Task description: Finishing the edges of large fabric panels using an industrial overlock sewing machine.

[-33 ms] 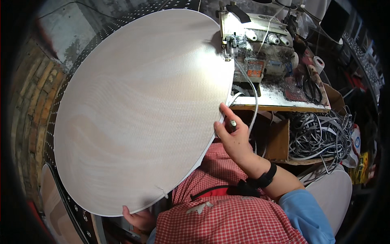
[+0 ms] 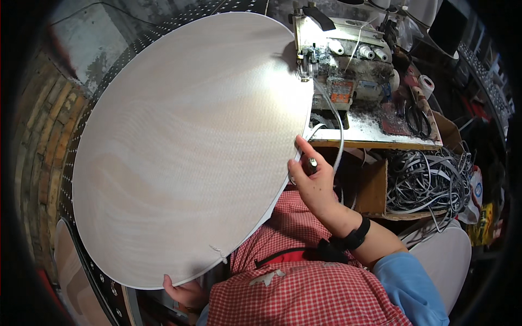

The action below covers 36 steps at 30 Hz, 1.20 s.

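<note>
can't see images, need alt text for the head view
A person's left hand and right hand touch the edge of a large pale oval panel at a sewing machine. To the right, a box holds tangled strips.

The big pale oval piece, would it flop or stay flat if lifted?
The oval piece probably stays mostly flat: its edge shows a smooth curve between the left hand and right hand. It's likely light for its size: that edge looks thin.

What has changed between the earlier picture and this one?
The loose thread on the panel has moved slightly right; the strip by the machine has shifted slightly left. No hold was visibly taken or released. The left hand and right hand stay at the panel's edge; the machine stays put.
</note>
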Available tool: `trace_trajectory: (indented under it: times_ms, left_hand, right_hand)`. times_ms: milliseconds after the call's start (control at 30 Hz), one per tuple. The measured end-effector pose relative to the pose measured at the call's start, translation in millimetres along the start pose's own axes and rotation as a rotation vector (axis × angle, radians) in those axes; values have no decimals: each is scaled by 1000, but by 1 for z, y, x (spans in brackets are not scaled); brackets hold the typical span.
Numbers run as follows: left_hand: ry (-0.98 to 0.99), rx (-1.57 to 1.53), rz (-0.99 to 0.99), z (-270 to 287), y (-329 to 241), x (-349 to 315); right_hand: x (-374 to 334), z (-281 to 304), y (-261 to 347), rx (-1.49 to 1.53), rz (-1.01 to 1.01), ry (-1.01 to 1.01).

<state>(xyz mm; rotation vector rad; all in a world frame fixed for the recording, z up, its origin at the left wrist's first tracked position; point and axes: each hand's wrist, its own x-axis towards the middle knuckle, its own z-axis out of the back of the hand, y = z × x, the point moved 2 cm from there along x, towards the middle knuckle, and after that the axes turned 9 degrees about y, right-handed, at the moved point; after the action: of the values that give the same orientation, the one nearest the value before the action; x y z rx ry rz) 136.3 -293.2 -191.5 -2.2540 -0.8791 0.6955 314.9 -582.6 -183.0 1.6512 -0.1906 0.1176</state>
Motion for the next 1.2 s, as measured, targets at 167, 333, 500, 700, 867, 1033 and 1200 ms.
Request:
trace_trajectory:
  times_ms: [167,333,500,700,867,1033,1200]
  left_hand:
    - [391,359,126,28,1,4]
    - [373,565,276,80,2,35]
    - [264,310,117,47,3,18]
    - [414,613,349,33,10,2]
    - [375,488,388,48,10,12]
    - [-184,137,64,4,5,-7]
    - [326,592,374,30,6,-5]
  right_hand:
    - [-11,-7,-6,-224,166,27]
    - [-8,0,-2,-60,15,33]
    - [-1,-1,-4,-24,4,-12]
    - [-33,-15,-1,-165,-134,224]
    - [-17,-6,-8,-80,-26,116]
    - [0,1,3,33,-95,25]
    - [8,3,-6,8,-27,26]
